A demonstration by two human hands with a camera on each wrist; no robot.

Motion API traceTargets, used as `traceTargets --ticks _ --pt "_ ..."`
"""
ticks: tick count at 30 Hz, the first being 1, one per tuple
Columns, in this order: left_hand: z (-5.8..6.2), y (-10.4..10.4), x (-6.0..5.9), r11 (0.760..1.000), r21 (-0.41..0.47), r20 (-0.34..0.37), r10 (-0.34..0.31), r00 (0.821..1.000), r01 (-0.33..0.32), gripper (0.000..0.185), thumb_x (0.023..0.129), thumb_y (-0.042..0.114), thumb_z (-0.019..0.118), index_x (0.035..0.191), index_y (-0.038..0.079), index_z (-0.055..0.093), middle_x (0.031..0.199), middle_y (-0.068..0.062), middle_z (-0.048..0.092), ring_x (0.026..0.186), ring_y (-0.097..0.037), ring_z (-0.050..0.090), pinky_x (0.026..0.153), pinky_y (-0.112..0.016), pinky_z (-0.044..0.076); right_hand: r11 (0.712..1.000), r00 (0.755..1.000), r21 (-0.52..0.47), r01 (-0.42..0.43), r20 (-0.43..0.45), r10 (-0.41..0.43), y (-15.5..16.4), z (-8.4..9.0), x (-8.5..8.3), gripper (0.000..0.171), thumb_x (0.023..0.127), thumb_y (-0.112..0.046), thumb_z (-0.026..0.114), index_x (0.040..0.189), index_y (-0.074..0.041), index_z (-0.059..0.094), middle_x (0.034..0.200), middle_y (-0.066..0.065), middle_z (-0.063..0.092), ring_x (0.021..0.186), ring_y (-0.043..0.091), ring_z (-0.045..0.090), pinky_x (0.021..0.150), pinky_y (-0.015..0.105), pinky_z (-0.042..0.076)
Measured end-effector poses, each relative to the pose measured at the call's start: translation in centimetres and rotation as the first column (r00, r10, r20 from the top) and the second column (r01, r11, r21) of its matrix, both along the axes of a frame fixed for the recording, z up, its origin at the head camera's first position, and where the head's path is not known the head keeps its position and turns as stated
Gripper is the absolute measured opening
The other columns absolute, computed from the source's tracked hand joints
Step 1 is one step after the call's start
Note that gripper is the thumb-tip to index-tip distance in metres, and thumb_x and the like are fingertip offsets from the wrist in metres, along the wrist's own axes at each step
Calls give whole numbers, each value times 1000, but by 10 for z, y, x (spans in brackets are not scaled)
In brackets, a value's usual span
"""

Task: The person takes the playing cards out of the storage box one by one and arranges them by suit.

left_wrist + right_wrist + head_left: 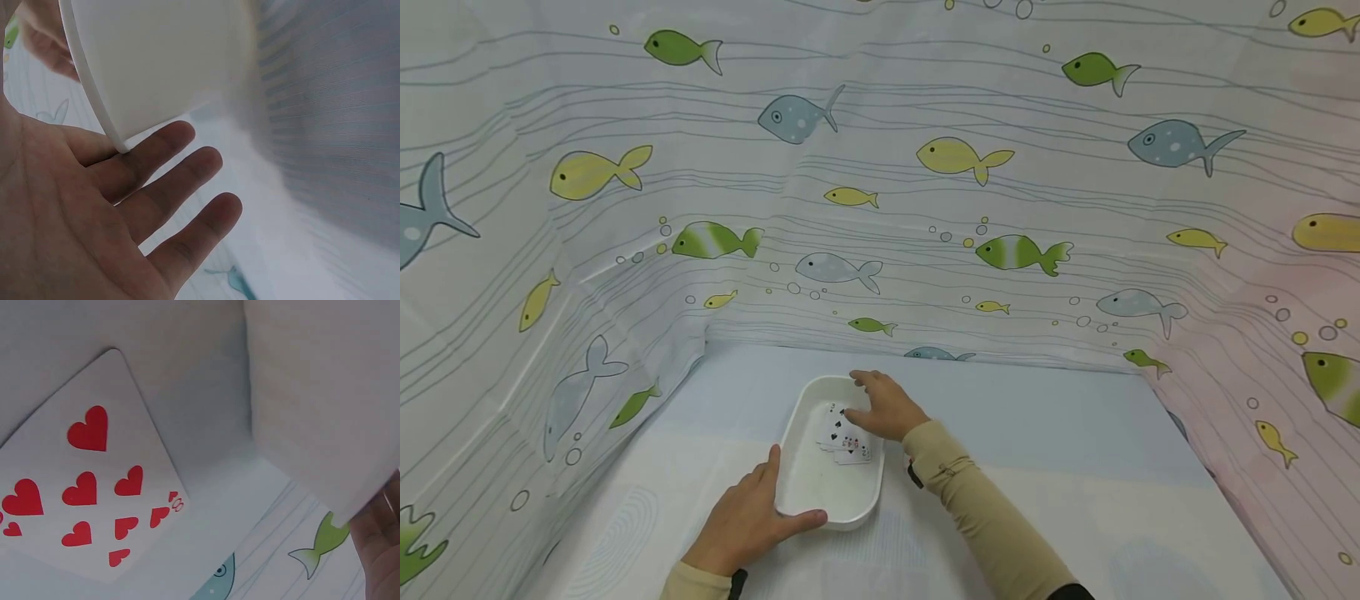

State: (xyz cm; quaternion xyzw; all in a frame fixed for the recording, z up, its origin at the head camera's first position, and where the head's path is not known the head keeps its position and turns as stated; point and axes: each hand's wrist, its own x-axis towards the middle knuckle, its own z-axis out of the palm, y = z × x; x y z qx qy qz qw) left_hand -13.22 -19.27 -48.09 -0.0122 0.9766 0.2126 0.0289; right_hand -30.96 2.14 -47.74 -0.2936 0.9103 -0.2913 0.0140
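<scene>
A white oblong tray (808, 479) sits on the table with several playing cards (844, 433) face up in it, overlapping. My left hand (741, 512) spans its near-left corner. The thumb lies along the near rim and the fingers extend, spread, by the left wall (156, 69). At the far-right corner is my right hand (891, 408), thumb out over the cards and fingertips right at the far rim. In the right wrist view, a playing card with red hearts (87, 475) lies beside the tray wall (319, 394); the head view does not show it.
A pale cloth covers the table (1037, 425). Behind it and along both sides stands a fish-patterned cloth backdrop (910, 225). My right sleeve (977, 500) crosses the table to the right of the tray.
</scene>
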Motion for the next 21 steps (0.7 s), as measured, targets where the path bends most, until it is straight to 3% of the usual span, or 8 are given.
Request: traceTargets --ticks 9,16,21 --pt "1 -1 -1 1000 3 -20 -20 1000 20 135 70 83 69 155 -11 24 137 -27 55 110 -38 62 92 -57 49 981 997 194 -4 -69 18 -15 -13 6 70 87 -42 77 147 -16 53 144 8 57 134 24 52 108 41 43" --pt "0 0 0 999 -5 -21 -35 999 35 133 71 82 69 155 -11 24 137 -28 55 111 -40 61 92 -57 49 947 983 321 31 -183 30 -20 -30 4 78 83 -51 79 147 -16 53 137 5 62 130 21 55 111 37 40" --pt "0 -1 0 999 -11 -15 -31 999 31 133 71 82 69 155 -11 24 136 -28 56 109 -39 62 92 -56 50 923 983 380 62 -181 9 -25 -32 5 82 82 -56 78 148 -15 51 137 5 62 129 22 56 112 38 39"
